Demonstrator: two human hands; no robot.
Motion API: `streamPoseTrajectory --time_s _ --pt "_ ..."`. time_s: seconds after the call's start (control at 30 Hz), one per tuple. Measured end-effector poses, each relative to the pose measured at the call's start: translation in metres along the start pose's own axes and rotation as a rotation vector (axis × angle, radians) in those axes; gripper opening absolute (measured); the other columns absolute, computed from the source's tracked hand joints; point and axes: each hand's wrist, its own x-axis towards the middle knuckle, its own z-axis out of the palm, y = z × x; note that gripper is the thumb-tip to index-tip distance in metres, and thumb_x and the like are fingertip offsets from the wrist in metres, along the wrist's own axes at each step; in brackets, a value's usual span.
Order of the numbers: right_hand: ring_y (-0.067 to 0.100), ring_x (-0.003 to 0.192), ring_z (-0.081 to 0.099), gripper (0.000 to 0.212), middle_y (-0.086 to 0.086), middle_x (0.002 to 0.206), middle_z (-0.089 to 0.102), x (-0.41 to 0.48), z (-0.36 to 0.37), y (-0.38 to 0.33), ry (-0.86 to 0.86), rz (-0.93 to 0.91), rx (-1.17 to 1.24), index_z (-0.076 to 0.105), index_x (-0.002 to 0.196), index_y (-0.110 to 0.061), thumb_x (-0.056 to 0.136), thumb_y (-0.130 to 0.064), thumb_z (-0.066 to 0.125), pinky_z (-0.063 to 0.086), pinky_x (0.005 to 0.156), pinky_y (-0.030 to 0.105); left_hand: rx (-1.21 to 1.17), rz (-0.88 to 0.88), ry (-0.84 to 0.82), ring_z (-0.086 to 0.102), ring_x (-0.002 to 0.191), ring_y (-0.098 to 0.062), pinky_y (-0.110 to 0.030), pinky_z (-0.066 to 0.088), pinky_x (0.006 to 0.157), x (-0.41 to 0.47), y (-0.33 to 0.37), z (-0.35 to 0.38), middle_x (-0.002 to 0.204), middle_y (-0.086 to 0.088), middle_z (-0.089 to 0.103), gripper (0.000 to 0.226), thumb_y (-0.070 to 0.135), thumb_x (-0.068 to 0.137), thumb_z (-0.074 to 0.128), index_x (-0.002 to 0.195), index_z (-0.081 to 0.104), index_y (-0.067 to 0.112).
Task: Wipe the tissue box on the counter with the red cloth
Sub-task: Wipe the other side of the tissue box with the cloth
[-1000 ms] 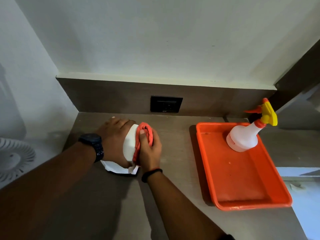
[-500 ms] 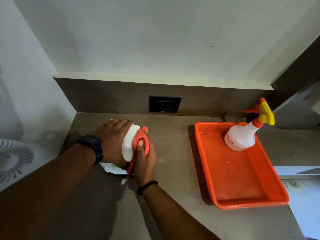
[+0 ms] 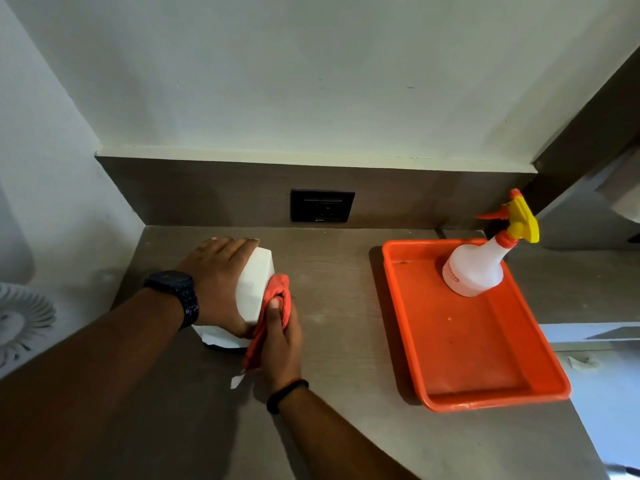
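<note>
A white tissue box (image 3: pixel 254 287) stands on the grey-brown counter (image 3: pixel 339 296) near the back left corner. My left hand (image 3: pixel 216 282) lies over its left side and top, holding it steady. My right hand (image 3: pixel 282 344) presses a bunched red cloth (image 3: pixel 273 306) against the box's right side, near its lower front corner. A white tissue (image 3: pixel 216 337) sticks out from under the box at the front, and a small white scrap (image 3: pixel 237 380) lies below the cloth.
An orange tray (image 3: pixel 485 396) lies to the right, holding a white spray bottle (image 3: pixel 474 268) with a yellow and red trigger head. A black wall socket (image 3: pixel 322 205) sits in the backsplash. A white fan grille (image 3: pixel 20 317) shows at the left edge.
My right hand has slid the red cloth down the box's right side, towards me. More of the white side now shows. My left hand stays on the box.
</note>
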Motion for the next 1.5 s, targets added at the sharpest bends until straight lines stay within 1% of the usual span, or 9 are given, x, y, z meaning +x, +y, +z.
streamPoseTrajectory --time_s 0.23,0.4,0.53,0.7,0.83,1.0,1.1,1.37,1.5 --pt "0.015 0.138 0.046 0.048 0.001 0.147 0.052 0.03 0.009 -0.06 -0.073 -0.333 -0.225 0.052 0.137 -0.033 0.092 -0.049 0.044 0.036 0.117 0.039 -0.016 0.065 0.074 0.047 0.123 -0.023 -0.041 0.035 0.109 0.0 0.0 -0.001 0.137 -0.001 0.049 0.126 0.082 0.033 0.064 0.139 0.032 0.022" --pt "0.024 0.123 0.059 0.043 0.008 0.131 0.065 0.042 0.008 -0.065 0.001 -0.012 -0.126 0.059 0.132 -0.019 0.099 -0.043 0.044 0.044 0.11 0.046 -0.011 0.003 0.085 0.041 0.13 -0.026 -0.042 0.031 0.112 -0.002 0.003 0.001 0.145 -0.005 0.043 0.134 0.078 0.032 0.071 0.142 0.025 0.016" --pt "0.023 0.12 0.061 0.068 0.004 0.132 0.065 0.017 0.007 -0.044 0.068 0.072 -0.041 0.057 0.134 -0.026 0.081 -0.068 0.046 0.047 0.107 0.049 0.001 0.0 0.03 0.029 0.139 -0.026 -0.041 0.019 0.117 -0.002 0.005 -0.003 0.154 -0.006 0.029 0.141 0.076 0.036 0.074 0.148 0.013 0.014" --pt "0.018 0.118 0.063 0.05 -0.001 0.127 0.066 -0.008 0.005 -0.044 0.028 -0.044 0.018 0.06 0.117 -0.041 0.075 -0.067 0.051 0.051 0.104 0.047 -0.011 0.023 0.031 0.031 0.138 -0.028 -0.043 0.022 0.117 -0.003 0.001 -0.002 0.153 -0.008 0.032 0.139 0.084 0.035 0.058 0.148 0.017 0.012" --pt "0.018 0.123 0.059 0.053 0.005 0.13 0.064 0.023 0.013 -0.073 -0.004 -0.233 -0.156 0.062 0.123 -0.03 0.081 -0.059 0.049 0.046 0.108 0.037 -0.041 0.09 0.108 0.049 0.118 -0.025 -0.044 0.037 0.106 0.0 -0.003 0.004 0.133 -0.002 0.052 0.124 0.081 0.036 0.062 0.139 0.035 0.018" --pt "0.026 0.114 0.063 0.035 0.007 0.115 0.069 0.04 0.008 -0.069 0.022 -0.003 -0.125 0.065 0.117 -0.017 0.1 -0.04 0.045 0.049 0.103 0.042 -0.018 0.043 0.12 0.044 0.126 -0.024 -0.042 0.033 0.11 0.002 -0.004 0.009 0.139 -0.003 0.047 0.129 0.082 0.032 0.065 0.139 0.031 0.017" --pt "0.026 0.115 0.064 0.044 0.007 0.121 0.07 0.019 0.006 -0.05 0.083 0.086 -0.044 0.063 0.124 -0.017 0.098 -0.048 0.045 0.05 0.104 0.047 0.001 0.012 0.078 0.033 0.137 -0.025 -0.04 0.022 0.117 0.0 -0.001 0.005 0.152 -0.005 0.033 0.138 0.081 0.033 0.061 0.146 0.018 0.014" --pt "0.017 0.125 0.059 0.067 0.003 0.132 0.064 -0.001 0.011 -0.055 0.039 -0.149 -0.055 0.057 0.134 -0.022 0.081 -0.063 0.05 0.046 0.11 0.044 0.012 0.067 0.086 0.039 0.132 -0.026 -0.043 0.028 0.113 0.002 -0.005 0.006 0.147 -0.005 0.041 0.132 0.086 0.037 0.054 0.146 0.026 0.015" --pt "0.024 0.117 0.063 0.053 0.011 0.123 0.069 0.03 0.013 -0.076 0.041 -0.078 -0.19 0.064 0.124 -0.014 0.09 -0.051 0.049 0.048 0.106 0.045 -0.002 0.069 0.125 0.049 0.118 -0.021 -0.04 0.037 0.105 0.003 -0.004 0.008 0.132 0.002 0.052 0.122 0.079 0.033 0.064 0.136 0.034 0.022"
